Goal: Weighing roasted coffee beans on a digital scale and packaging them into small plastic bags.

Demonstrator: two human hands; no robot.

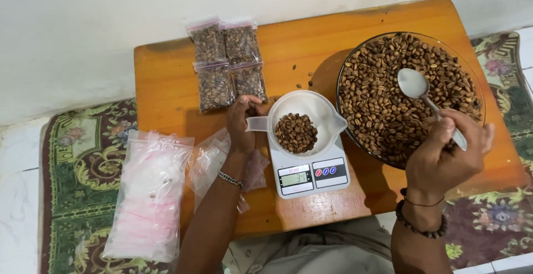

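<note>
1. Spoon (pixel 422 93): long axis runs diagonal, bowl end pointing up-left over the beans, handle end down-right into the right hand (pixel 444 154). Bowl of the spoon looks empty.
2. Right hand closed around the spoon handle, gripping it; spoon head sticks out above and left of the fist, over the glass bowl (pixel 355 57) of coffee beans.
3. Left hand (pixel 241 119) fingers curled on the handle of the white cup (pixel 319 113); cup sits on the scale (pixel 311 177), some beans inside, spout toward the glass bowl.
4. Scale stands centre-front on the desk (pixel 166 85), touching or just beside the glass bowl.
5. Four filled bean bags (pixel 227 63) lie at the back of the desk, just beyond the left hand.
6. Stack of empty plastic bags (pixel 150 196) left of the left forearm, hanging off the desk edge.
</note>
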